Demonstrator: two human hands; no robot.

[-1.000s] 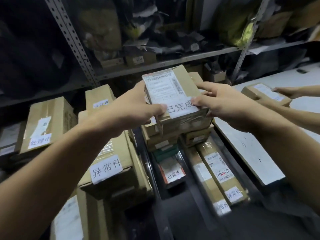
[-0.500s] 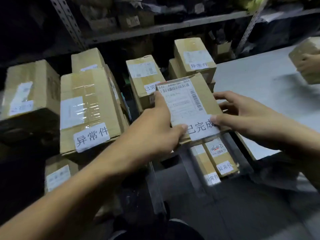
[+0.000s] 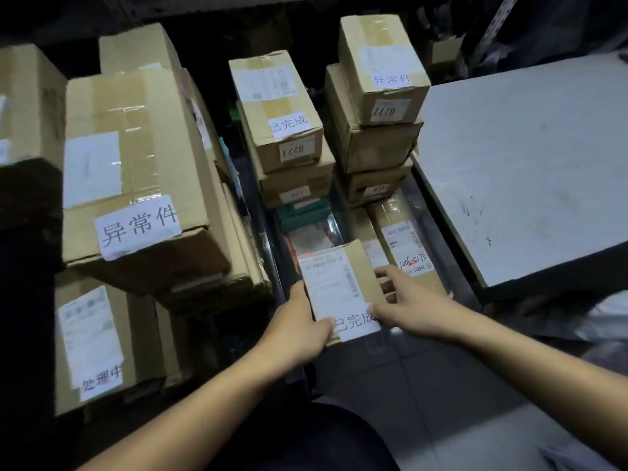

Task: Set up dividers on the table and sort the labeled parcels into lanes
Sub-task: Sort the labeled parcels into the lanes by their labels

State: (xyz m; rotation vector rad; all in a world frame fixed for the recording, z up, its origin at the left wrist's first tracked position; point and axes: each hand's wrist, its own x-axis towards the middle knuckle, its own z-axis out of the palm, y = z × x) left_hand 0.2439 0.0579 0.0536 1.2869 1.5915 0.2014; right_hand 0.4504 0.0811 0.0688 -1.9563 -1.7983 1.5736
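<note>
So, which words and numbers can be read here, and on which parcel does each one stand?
"已完成": held parcel, between left hand and right hand.
"异常件": big left box.
"处理中": lower left box.
"已完成", "1220": middle stack top box.
"异常件", "1220": right stack top box.
"1006-0175", roughly: long box, handwritten.
Printed shipping labels: too small and blurred.

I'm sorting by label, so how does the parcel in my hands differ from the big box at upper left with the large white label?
The held parcel is small and flat, labelled 已完成, gripped by the left hand and right hand. The big box is far larger, labelled 异常件, and rests on a stack, untouched. Both are brown cardboard with white labels.
</note>
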